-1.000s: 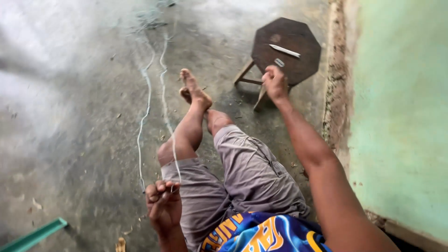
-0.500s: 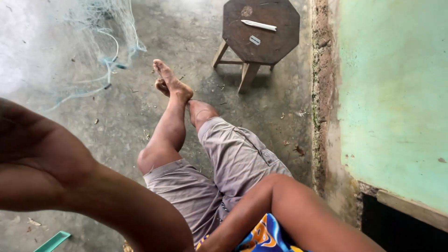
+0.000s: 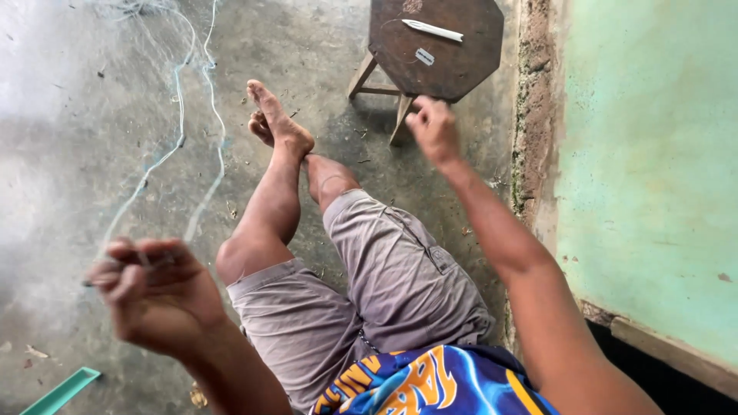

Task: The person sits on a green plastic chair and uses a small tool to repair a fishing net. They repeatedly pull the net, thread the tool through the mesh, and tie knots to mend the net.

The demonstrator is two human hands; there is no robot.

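I sit on a concrete floor with my bare legs stretched out. My left hand (image 3: 157,288) is raised at the lower left, its fingers pinched on pale blue net cords (image 3: 181,131) that run away to a heap of fine fishing net (image 3: 134,11) at the top left. My right hand (image 3: 434,127) reaches forward to just below the front edge of a dark octagonal wooden stool (image 3: 453,65). Its fingers are loosely curled and blurred, and nothing shows in them. A white netting needle (image 3: 433,30) and a small white piece (image 3: 424,56) lie on the stool.
A green plastered wall (image 3: 653,154) with a rough crumbling base (image 3: 534,115) runs along the right. A green strip (image 3: 58,392) lies on the floor at the lower left. My feet (image 3: 277,123) rest beside the stool's legs.
My left arm, which swept close across the view, has dropped back to the lower left gripping the cords. My right arm has stretched out towards the stool again.
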